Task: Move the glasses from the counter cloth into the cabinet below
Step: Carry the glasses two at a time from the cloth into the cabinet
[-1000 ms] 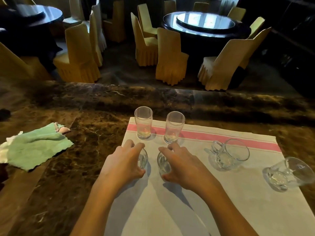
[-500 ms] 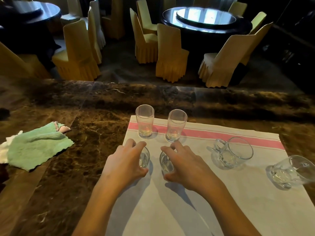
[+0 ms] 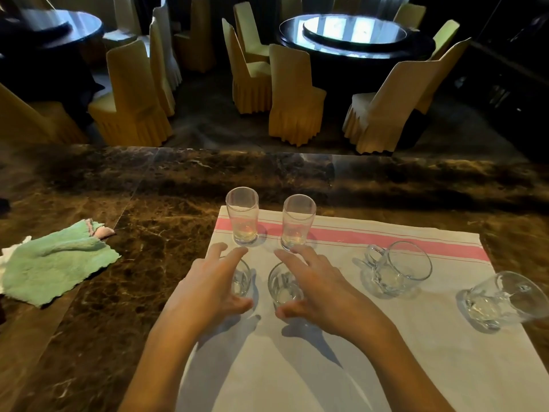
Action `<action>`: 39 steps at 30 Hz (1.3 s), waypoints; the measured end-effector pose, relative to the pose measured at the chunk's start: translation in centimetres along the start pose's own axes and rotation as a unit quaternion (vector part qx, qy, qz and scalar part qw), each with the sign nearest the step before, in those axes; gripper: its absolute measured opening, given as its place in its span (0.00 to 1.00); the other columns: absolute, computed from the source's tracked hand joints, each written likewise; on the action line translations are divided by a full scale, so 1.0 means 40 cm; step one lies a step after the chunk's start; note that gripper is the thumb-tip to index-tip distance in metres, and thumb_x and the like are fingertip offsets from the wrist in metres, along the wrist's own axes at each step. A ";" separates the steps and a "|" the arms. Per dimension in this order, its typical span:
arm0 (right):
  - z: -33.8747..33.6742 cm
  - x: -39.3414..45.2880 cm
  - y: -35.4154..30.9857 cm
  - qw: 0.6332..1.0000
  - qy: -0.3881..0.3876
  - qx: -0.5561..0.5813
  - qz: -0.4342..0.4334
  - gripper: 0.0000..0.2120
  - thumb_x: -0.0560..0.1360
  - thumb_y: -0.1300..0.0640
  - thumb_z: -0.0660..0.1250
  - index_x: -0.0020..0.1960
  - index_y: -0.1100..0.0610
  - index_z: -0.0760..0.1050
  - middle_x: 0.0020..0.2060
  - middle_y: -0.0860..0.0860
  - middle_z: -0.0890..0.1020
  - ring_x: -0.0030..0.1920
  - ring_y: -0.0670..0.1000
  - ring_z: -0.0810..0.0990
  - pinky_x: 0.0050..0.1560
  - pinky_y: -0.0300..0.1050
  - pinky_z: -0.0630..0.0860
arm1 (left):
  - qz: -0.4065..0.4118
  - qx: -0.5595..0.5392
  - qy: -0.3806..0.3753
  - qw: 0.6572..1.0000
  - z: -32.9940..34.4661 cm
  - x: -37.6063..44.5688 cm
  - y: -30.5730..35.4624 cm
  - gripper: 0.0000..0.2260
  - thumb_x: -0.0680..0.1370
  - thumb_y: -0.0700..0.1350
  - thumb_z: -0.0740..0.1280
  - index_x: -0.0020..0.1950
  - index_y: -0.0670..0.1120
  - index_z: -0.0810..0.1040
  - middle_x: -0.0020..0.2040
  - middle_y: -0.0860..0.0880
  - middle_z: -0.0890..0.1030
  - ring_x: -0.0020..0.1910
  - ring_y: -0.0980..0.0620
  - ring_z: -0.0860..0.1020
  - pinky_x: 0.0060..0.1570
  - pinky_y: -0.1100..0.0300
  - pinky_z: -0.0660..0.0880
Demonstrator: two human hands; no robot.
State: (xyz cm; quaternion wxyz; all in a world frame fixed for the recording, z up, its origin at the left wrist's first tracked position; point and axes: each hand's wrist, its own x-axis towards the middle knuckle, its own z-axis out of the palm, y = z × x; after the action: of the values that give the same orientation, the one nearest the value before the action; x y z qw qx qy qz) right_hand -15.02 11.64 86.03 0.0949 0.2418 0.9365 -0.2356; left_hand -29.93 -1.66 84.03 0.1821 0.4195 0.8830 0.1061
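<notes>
A white cloth (image 3: 341,358) with a pink stripe lies on the marble counter. Two tall glasses (image 3: 242,215) (image 3: 298,223) stand at its far edge. In front of them stand two short glasses (image 3: 242,279) (image 3: 282,288). My left hand (image 3: 208,292) is cupped around the left short glass, and my right hand (image 3: 320,292) around the right one. On both hands the fingers stretch loosely over the rim and the thumb sits at the near side. Two handled glass mugs (image 3: 395,270) (image 3: 499,298) rest further right on the cloth. The cabinet below is out of view.
A crumpled green rag (image 3: 56,263) lies on the brown marble counter (image 3: 148,233) to the left. Beyond the counter's far edge are dark round tables (image 3: 356,40) and several covered chairs (image 3: 294,96).
The fingers of both hands have straightened and spread wider over the short glasses. The glasses stand where they were on the cloth.
</notes>
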 end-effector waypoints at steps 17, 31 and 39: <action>-0.255 -0.152 0.142 0.990 0.134 -0.020 0.046 0.42 0.71 0.40 0.70 0.78 0.38 0.50 0.79 0.43 0.51 0.78 0.51 0.53 0.73 0.55 0.62 | 0.129 -0.002 0.083 0.988 -0.133 -0.008 0.368 0.37 0.70 0.62 0.71 0.75 0.62 0.58 0.77 0.55 0.60 0.72 0.51 0.64 0.68 0.54 0.68; -0.336 -0.371 0.501 0.952 0.205 0.003 0.227 0.43 0.71 0.42 0.73 0.78 0.41 0.52 0.78 0.45 0.56 0.77 0.52 0.57 0.71 0.55 0.65 | 0.119 0.010 -0.034 0.992 0.046 0.072 0.659 0.36 0.72 0.62 0.70 0.76 0.58 0.59 0.77 0.50 0.60 0.70 0.46 0.69 0.62 0.54 0.74; -0.248 -0.426 0.635 0.943 0.159 0.074 0.284 0.32 0.73 0.43 0.72 0.72 0.41 0.62 0.64 0.50 0.71 0.59 0.52 0.75 0.47 0.42 0.71 | 0.076 0.029 -0.067 0.994 0.131 0.101 0.709 0.34 0.71 0.61 0.71 0.73 0.54 0.65 0.72 0.48 0.68 0.62 0.47 0.75 0.55 0.60 0.75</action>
State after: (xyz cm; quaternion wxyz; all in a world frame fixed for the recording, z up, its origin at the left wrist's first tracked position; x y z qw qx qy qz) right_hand 11.73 29.12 89.58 -0.0108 0.5385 0.8117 -0.2261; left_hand -10.22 19.39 87.97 0.2198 0.4962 0.8373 0.0657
